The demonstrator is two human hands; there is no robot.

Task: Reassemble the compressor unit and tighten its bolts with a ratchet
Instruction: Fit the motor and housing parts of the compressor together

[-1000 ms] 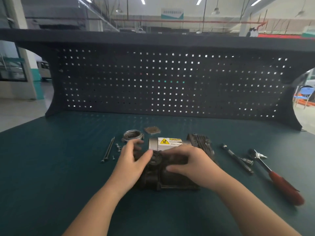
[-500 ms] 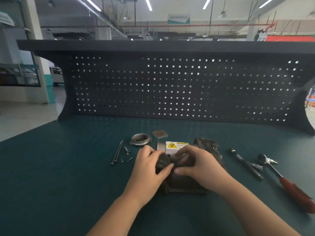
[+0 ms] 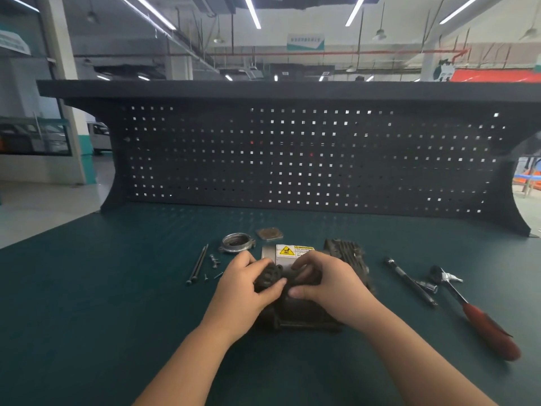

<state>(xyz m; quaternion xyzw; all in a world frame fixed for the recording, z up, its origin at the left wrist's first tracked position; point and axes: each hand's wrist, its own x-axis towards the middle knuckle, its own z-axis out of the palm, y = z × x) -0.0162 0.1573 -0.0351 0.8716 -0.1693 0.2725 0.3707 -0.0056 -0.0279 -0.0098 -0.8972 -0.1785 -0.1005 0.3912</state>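
Fingers (image 3: 265,263) of both hands pinch a dark round part (image 3: 268,277) atop the compressor (image 3: 304,315), ratchet (image 3: 474,312) well apart.

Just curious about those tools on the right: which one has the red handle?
The ratchet farthest right; the extension bar beside it is bare metal all along.

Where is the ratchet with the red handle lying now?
In the head view, the ratchet lies on the green bench mat at the far right, just right of the extension bar.

Red ratchet handle (image 3: 487,331), yellow warning label (image 3: 294,251)
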